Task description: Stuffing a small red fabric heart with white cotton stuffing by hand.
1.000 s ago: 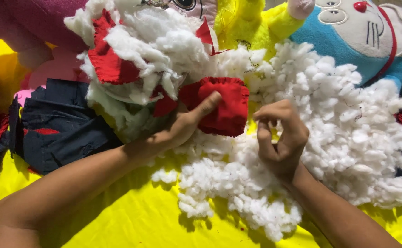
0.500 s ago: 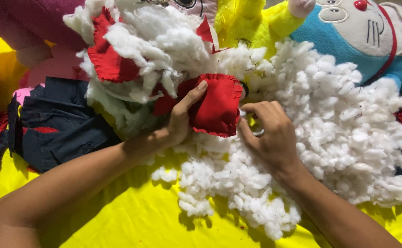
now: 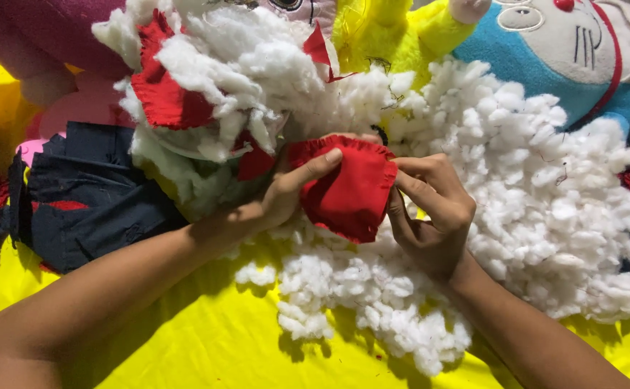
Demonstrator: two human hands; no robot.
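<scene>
Holding a red fabric piece [image 3: 349, 189] between them, both hands work at its edges. The left hand [image 3: 286, 198] has its thumb laid flat across the cloth's upper left face, pointing toward the frilled top edge, while its other fingers are hidden behind the fabric, so the cloth is pinched between thumb and fingers. The right hand [image 3: 430, 212] has its fingers curled and drawn together, the fingertips [image 3: 396, 171] gripping the cloth's right edge; little gap shows between them.

The red fabric piece sits between the two hands, its frilled rim above the left thumb and its lower edge hanging below both sets of fingertips.

Directly under and beyond the right-hand fingers spreads a heap of white stuffing [image 3: 531, 194], loose clumps running down to just below the wrists. Above the left thumb lies a partly stuffed red-and-white toy skin [image 3: 207, 94]. Left of the left forearm is a dark navy cloth [image 3: 84, 202]. Far beyond the right knuckles rests a blue plush toy [image 3: 581, 57], with a yellow plush toy [image 3: 394, 32] beside it. Everything lies on a yellow sheet [image 3: 207, 353].
</scene>
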